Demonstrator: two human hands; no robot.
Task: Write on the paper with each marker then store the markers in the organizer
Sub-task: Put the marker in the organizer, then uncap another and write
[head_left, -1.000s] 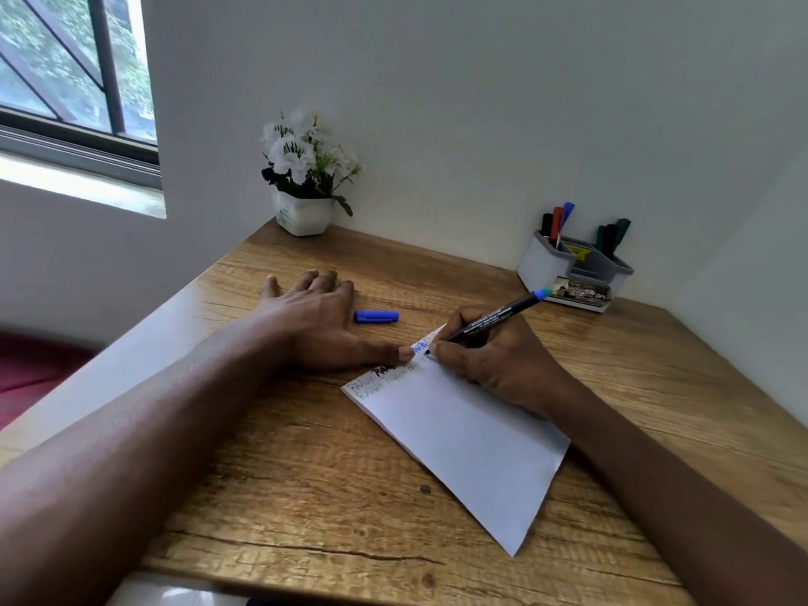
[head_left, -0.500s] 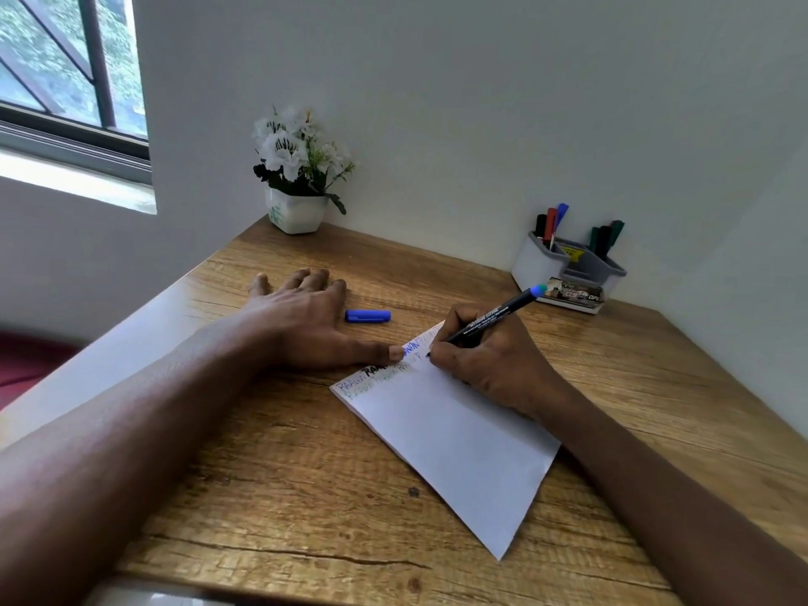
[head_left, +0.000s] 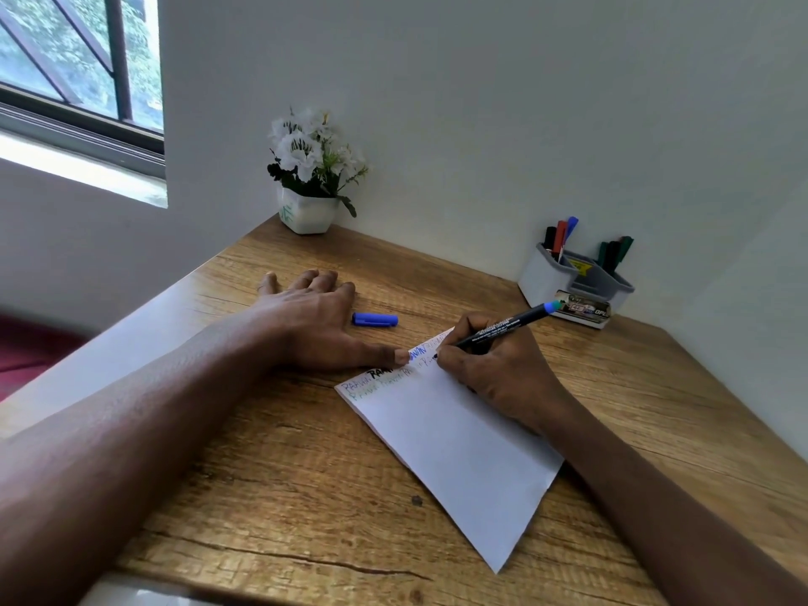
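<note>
While flat on the table (head_left: pixel 306 496), left hand (head_left: pixel 310 317) relaxed, thumb on paper (head_left: pixel 459 452); right hand (head_left: pixel 503 378) tight around marker (head_left: pixel 507 323).

- On your paper (head_left: pixel 454 452), blue handwritten letters read roughly "AWAN" (the other coloured words are too faint).
- The box (head_left: pixel 583 309) by the organizer (head_left: pixel 542 277) shows "OPL".
- Your marker (head_left: pixel 503 328) print is unreadable.

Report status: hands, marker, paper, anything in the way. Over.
Right hand grips marker, tip on paper. Left hand flat, thumb pinning paper's edge. Blue cap loose on desk, apart from paper.
</note>
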